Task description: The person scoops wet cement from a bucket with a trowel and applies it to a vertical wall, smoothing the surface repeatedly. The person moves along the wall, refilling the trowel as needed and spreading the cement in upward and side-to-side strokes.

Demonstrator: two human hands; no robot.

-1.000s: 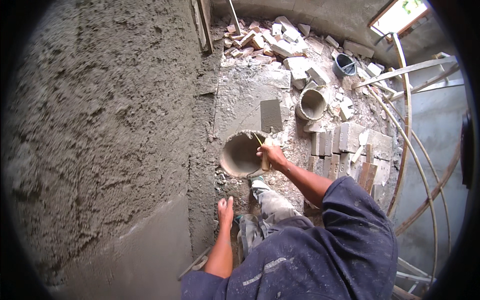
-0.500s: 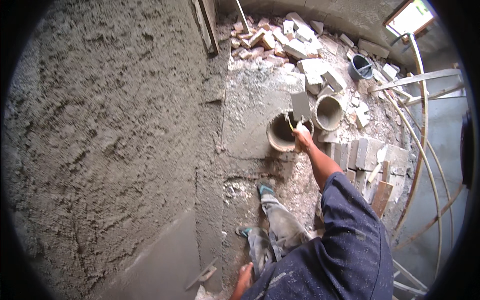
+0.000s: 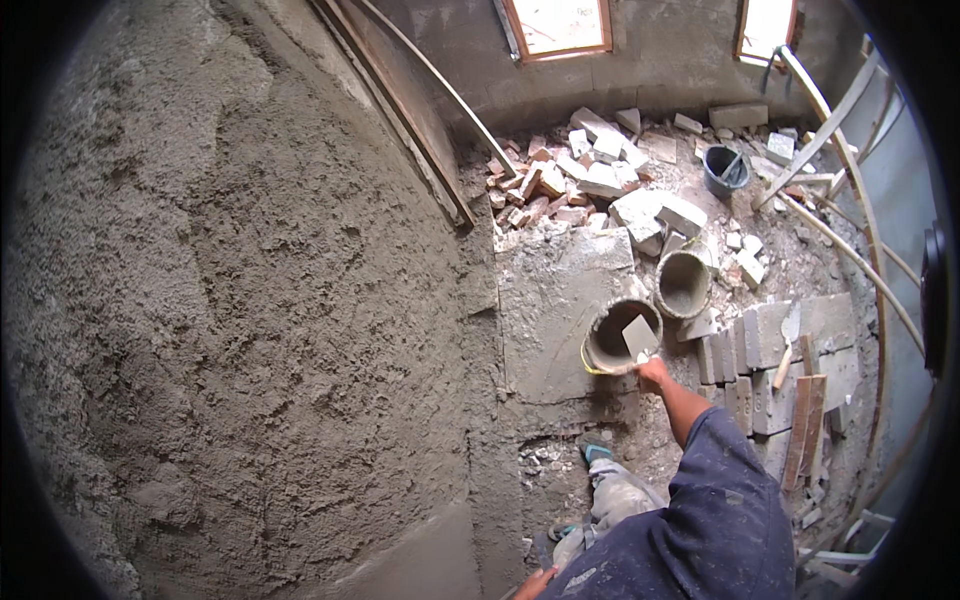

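Observation:
Out in front, my right hand (image 3: 652, 374) is closed around the handle of a trowel with a flat, grey rectangular blade (image 3: 640, 337). The blade reaches into the mouth of a mortar-crusted bucket (image 3: 600, 340) with a yellowish handle; the bucket's contents are in shadow. Right behind it stands a second crusted bucket (image 3: 684, 284). My left hand (image 3: 537, 582) is low at the bottom edge, beside my leg, only partly in view, and its grip is hidden. Wet, rough mortar covers the wall (image 3: 300, 330) on my left, with a smoother patch at its lower part.
Broken bricks and blocks (image 3: 580, 165) are heaped at the back, near a dark bucket (image 3: 725, 170). To the right, another trowel (image 3: 786, 345) lies on stacked blocks (image 3: 745, 360) beside wooden strips (image 3: 803, 430). Long bent poles (image 3: 850, 170) lean along the right side.
My right hand has brought the trowel blade from above the bucket's rim down into its mouth. The view has shifted, so windows now show at the back and the buckets sit lower.

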